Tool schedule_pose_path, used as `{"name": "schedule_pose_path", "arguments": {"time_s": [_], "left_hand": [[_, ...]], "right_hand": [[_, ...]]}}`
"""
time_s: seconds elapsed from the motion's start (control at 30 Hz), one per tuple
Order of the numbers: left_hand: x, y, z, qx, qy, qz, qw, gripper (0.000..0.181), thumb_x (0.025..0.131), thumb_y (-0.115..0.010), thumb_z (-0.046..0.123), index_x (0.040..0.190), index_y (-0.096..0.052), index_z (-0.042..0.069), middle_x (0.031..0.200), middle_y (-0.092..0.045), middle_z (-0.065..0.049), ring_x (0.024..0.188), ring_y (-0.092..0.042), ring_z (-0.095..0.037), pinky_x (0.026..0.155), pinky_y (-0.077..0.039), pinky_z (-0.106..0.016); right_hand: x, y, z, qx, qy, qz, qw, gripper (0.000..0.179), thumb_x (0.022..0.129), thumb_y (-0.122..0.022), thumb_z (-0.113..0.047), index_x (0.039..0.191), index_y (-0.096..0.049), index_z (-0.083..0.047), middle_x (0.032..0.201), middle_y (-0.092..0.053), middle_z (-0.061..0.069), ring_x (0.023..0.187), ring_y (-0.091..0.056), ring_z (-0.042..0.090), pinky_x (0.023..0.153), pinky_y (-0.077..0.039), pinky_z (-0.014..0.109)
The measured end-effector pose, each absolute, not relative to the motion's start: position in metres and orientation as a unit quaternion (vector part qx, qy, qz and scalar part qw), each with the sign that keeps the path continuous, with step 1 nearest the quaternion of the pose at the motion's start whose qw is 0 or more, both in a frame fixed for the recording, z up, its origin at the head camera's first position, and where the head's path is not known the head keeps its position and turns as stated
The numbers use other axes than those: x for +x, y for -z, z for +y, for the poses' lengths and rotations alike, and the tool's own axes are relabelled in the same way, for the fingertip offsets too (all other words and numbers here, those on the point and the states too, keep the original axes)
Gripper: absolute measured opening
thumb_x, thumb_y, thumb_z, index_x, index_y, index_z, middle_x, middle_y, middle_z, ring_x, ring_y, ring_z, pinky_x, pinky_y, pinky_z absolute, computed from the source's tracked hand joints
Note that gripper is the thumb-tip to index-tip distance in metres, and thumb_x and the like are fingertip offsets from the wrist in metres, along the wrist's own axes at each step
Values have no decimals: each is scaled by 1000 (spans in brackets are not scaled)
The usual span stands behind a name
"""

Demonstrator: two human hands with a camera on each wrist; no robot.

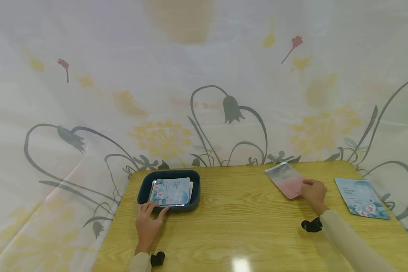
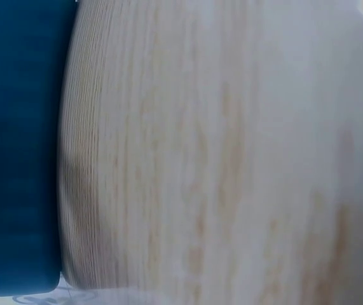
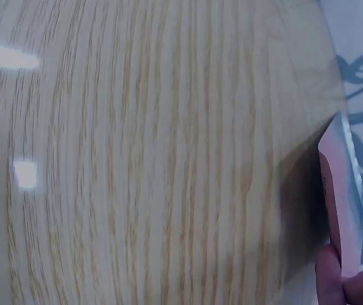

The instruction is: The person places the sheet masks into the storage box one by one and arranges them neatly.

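In the head view my right hand [image 1: 314,194] pinches the near right corner of a silver-and-pink packet [image 1: 286,180], flat and pouch-like. The right wrist view shows this packet [image 3: 341,197] edge-on, tilted above the wood, with fingertips [image 3: 328,279] at its end. On the left, my left hand [image 1: 149,224] rests at the front rim of a dark blue tray [image 1: 196,189], thumb spread away from the fingers. Inside the tray lie stacked flat packets, a light blue floral packet [image 1: 172,192] on top. Only the tray's outer wall [image 2: 19,152] shows clearly in the left wrist view.
Another light blue floral packet [image 1: 362,198] lies near the right edge of the wooden table [image 1: 238,215]. Behind the table hangs a white flower-printed cloth [image 1: 156,79]. Bare wood separates the tray from the pink packet.
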State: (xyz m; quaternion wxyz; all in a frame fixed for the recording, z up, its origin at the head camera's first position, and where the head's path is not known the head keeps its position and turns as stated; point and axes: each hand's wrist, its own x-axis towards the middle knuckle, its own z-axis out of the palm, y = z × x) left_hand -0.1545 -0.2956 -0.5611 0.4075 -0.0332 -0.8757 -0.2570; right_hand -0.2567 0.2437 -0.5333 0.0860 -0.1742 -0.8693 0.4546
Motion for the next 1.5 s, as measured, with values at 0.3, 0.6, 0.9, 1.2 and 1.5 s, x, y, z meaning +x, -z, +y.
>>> {"name": "schedule_pose_path", "arguments": {"time_s": [0.3, 0.6, 0.9, 1.2, 1.5], "left_hand": [[-154, 559, -296, -34, 269, -876, 398, 30, 66, -86, 23, 83, -65, 9, 89, -60, -6, 86, -49, -25, 74, -46, -45], [-154, 560, -297, -32, 277, -879, 387, 30, 68, -86, 25, 83, -66, 9, 91, -61, -6, 87, -49, -26, 75, -46, -46], [-155, 564, -300, -36, 266, -877, 400, 31, 65, -87, 23, 82, -65, 9, 91, -61, -6, 86, -50, -25, 69, -48, -46], [-156, 564, -298, -38, 268, -876, 399, 31, 66, -87, 24, 82, -65, 11, 91, -62, -5, 86, -50, -25, 68, -48, -47], [-155, 563, -297, -32, 271, -878, 393, 30, 67, -86, 25, 83, -66, 11, 91, -61, -6, 86, -50, -25, 69, -49, -47]], "right_hand": [[-258, 527, 229, -140, -472, -862, 118, 34, 82, -46, 5, 110, -64, 12, 116, -58, 31, 87, -54, 30, 52, -35, 17], [-257, 517, 211, -97, -561, -817, 92, 32, 84, -44, 10, 111, -61, 16, 115, -55, 36, 48, -48, 5, 45, -47, 24], [-256, 500, 185, -79, -631, -771, 23, 37, 85, -45, 12, 120, -55, 16, 122, -50, 35, 61, -63, 10, 63, -56, 39], [-259, 494, 159, -70, -636, -769, -4, 40, 82, -44, 13, 121, -56, 14, 126, -49, 32, 62, -63, 11, 63, -56, 39], [-260, 494, 137, -43, -651, -758, -23, 43, 80, -40, 15, 120, -56, 13, 124, -51, 32, 63, -63, 12, 61, -56, 35]]}}
